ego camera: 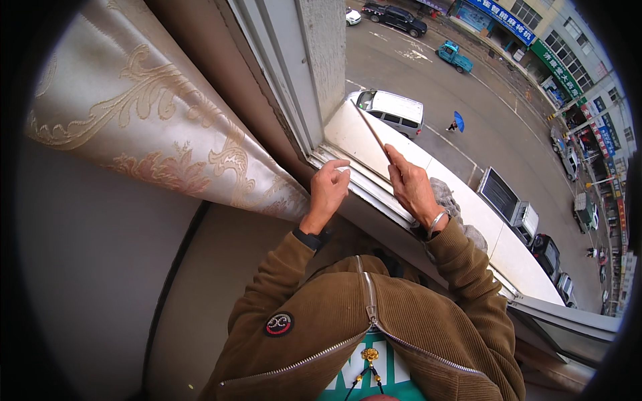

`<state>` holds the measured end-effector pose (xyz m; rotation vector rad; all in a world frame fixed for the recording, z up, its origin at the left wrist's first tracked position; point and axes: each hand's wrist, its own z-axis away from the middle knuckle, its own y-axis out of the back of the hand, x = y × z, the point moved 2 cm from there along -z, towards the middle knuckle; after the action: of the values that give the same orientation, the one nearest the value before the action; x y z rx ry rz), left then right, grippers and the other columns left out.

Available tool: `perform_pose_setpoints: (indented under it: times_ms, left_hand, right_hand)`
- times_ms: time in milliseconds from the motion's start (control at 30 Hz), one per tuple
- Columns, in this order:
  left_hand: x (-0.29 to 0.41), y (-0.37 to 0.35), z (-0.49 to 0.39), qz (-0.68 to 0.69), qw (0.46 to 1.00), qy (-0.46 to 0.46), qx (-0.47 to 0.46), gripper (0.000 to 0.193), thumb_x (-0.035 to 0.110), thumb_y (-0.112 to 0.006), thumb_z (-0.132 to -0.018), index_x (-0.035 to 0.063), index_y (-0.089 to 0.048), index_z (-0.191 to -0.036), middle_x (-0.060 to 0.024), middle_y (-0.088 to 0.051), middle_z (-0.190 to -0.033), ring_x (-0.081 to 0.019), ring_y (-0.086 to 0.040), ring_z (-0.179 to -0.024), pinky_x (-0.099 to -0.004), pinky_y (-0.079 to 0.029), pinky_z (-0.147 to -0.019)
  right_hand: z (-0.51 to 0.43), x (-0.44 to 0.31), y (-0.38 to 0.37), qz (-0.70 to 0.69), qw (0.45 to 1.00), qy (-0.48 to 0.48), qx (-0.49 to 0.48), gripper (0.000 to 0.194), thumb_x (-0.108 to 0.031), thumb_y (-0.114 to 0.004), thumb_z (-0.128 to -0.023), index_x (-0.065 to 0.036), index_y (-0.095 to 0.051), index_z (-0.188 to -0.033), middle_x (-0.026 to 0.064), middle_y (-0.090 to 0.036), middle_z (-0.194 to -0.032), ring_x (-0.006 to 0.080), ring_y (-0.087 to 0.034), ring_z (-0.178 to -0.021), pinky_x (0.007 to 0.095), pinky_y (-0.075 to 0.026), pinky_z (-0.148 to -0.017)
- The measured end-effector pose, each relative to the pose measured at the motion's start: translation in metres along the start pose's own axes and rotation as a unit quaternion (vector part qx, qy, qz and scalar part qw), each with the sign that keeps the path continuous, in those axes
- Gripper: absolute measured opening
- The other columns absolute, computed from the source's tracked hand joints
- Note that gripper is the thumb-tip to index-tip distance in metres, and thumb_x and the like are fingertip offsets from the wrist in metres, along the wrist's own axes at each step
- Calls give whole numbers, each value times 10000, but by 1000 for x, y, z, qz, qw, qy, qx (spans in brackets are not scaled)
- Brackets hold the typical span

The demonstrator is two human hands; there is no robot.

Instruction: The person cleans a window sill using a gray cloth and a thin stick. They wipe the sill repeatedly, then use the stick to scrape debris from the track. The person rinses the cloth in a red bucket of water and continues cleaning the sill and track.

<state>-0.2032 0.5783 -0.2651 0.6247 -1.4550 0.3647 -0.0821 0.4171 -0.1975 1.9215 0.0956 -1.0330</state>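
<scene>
My right hand (pixel 412 188) is closed around a thin brown stick (pixel 372 131), which points up and left over the white outer window ledge (pixel 396 145). A silvery bangle is on that wrist. Beneath and beside the right forearm lies a grey cloth (pixel 446 196), bunched on the ledge. Near the corner of the window track (pixel 361 173) is my left hand (pixel 328 190), its fingers curled and the index finger reaching towards the right; no object shows in it. The lower edge of the patterned satin curtain (pixel 200 145) hangs just left of it.
The white window frame (pixel 283 75) rises on the left, against a rough wall edge (pixel 323 55). Past the ledge, the drop opens onto a street far below, with a white van (pixel 396 108), parked vehicles and a person under a blue umbrella (pixel 458 122). A window pane (pixel 567 331) stands at lower right.
</scene>
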Motion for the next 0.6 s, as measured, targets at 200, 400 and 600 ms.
perform_pose_setpoints:
  times_ms: [200, 400, 600]
  left_hand:
    - [-22, 10, 0, 82, 992, -3, 92, 245, 225, -666, -949, 35, -550, -848, 9, -535, -540, -57, -466, -465, -235, -358, -440]
    - [-8, 13, 2, 82, 992, 59, 81, 394, 376, -501, -1031, 39, -581, -844, 12, -502, -542, -56, -421, -437, -228, -329, -421]
    - [-8, 28, 7, 62, 992, 46, 100, 447, 435, -414, -1053, 52, -596, -910, 14, -506, -560, -35, -368, -419, -202, -300, -400]
  right_hand:
    - [33, -11, -7, 44, 991, -22, -123, 353, -63, -543, -886, -38, -634, -1226, 231, -607, -667, 383, -622, -583, 441, -487, -564]
    - [11, 3, -29, 55, 993, -3, -100, 363, -52, -546, -867, -42, -635, -1218, 230, -609, -672, 409, -615, -618, 463, -484, -573]
    - [5, -16, -19, 55, 995, 25, -85, 333, -53, -547, -879, -37, -645, -1197, 223, -608, -674, 401, -617, -620, 463, -476, -567]
